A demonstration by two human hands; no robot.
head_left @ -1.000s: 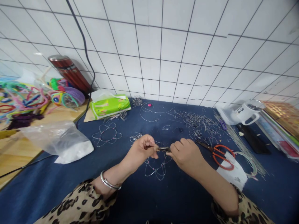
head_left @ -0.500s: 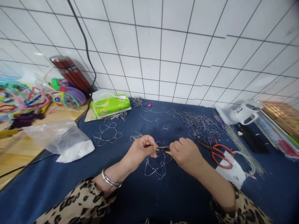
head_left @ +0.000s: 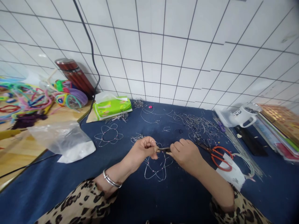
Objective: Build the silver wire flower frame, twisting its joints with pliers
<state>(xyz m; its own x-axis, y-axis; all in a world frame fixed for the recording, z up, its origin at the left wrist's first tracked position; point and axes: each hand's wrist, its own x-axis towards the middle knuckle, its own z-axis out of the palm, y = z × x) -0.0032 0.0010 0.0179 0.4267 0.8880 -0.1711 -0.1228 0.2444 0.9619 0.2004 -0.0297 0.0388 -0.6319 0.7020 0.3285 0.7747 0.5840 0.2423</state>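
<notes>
A flower of thin silver wire with small pink beads (head_left: pixel 156 170) hangs low in front of me. My left hand (head_left: pixel 144 151) pinches its far edge between thumb and fingertips; the exact grip point is partly hidden. My right hand (head_left: pixel 185 154) is closed round a pair of dark pliers (head_left: pixel 166 149), whose slim jaws point left and meet the wire at my left fingertips. The handles are covered by my fist. A second wire flower (head_left: pixel 108 135) lies flat on the blue cloth, beyond my left hand to the left.
Orange-handled scissors (head_left: pixel 221 159) lie by my right forearm. Behind are tangled wire scraps (head_left: pixel 198 124), a green tissue pack (head_left: pixel 112 107) and a pink bead (head_left: pixel 150 107). A plastic bag (head_left: pixel 63 137) is at left, a white mug (head_left: pixel 245 114) at right. The tiled wall bounds the back.
The view has shifted slightly, so the scene sits a little lower. Both hands keep the same hold, with the pliers still at the wire.
</notes>
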